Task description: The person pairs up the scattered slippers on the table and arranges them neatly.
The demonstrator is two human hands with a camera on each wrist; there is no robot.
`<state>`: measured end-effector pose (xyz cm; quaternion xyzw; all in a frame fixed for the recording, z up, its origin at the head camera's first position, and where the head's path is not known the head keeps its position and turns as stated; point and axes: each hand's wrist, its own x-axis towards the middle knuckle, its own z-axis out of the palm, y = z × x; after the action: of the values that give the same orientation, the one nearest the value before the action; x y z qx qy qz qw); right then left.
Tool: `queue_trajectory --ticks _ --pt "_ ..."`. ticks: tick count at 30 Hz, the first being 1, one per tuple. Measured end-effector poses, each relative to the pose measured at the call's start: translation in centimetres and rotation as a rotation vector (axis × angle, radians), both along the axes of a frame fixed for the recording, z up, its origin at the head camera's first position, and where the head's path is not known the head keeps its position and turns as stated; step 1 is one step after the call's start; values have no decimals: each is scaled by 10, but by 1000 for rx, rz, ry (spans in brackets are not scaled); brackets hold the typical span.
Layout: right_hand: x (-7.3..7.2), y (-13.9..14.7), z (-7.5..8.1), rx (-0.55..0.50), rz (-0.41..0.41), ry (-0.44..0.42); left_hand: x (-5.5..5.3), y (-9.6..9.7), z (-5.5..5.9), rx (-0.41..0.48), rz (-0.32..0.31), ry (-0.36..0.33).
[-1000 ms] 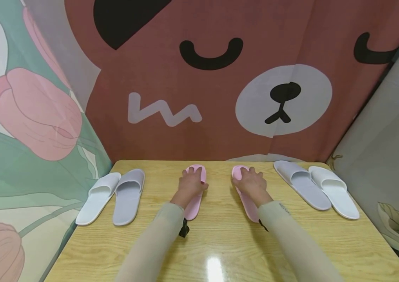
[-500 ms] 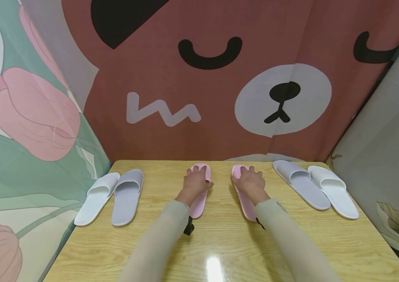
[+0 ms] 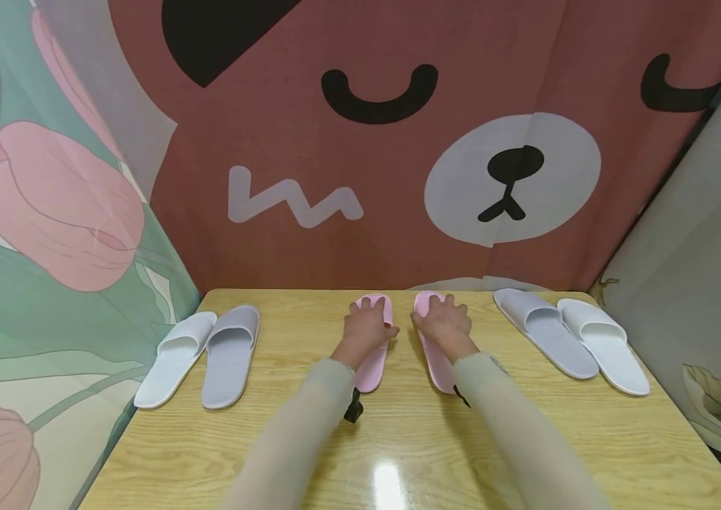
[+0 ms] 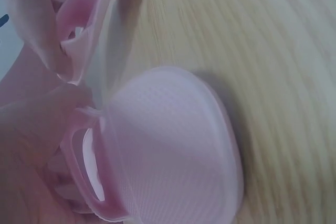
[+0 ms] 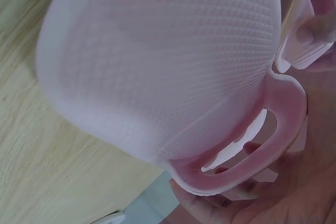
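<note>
Two pink open-backed slippers lie side by side on the wooden table, toes toward the back wall. My left hand (image 3: 365, 329) grips the left pink slipper (image 3: 371, 372) from above, across its strap, thumb on the inner side. Likewise, my right hand (image 3: 445, 324) holds the right pink slipper (image 3: 437, 368) over the strap. In the left wrist view, the textured heel of the left slipper (image 4: 178, 145) points toward the camera. The right wrist view shows fingers (image 5: 210, 205) along the strap of the right slipper (image 5: 157, 66). A narrow gap separates the two slippers.
At the table's left stand a white slipper (image 3: 176, 361) and a grey slipper (image 3: 231, 361). On the right are another grey slipper (image 3: 548, 336) and a white slipper (image 3: 605, 347). A brown bear-print cloth (image 3: 392, 248) hangs behind the table (image 3: 411, 439).
My left hand has slid the left pink slipper to the right. The right hand has shifted its slipper slightly left and back, so the pair is closer together.
</note>
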<state>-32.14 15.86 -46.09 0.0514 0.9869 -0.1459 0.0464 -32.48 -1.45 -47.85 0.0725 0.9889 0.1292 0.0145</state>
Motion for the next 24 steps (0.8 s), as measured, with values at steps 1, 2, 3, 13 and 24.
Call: queue_trajectory --ticks 1,2,3,13,24 --pt "-1 0 0 -6 -2 0 -1 2 -1 -1 2 0" --pt "-2 -1 -1 -10 -3 -1 -1 3 -1 1 4 1" --pt "-2 -1 -2 -11 -5 -4 -2 4 -1 3 7 1" --pt "-10 0 -7 -10 -26 -28 -2 10 4 0 -4 -20" --pt "-14 -5 -10 3 -35 -58 -5 19 1 -30 -17 -6"
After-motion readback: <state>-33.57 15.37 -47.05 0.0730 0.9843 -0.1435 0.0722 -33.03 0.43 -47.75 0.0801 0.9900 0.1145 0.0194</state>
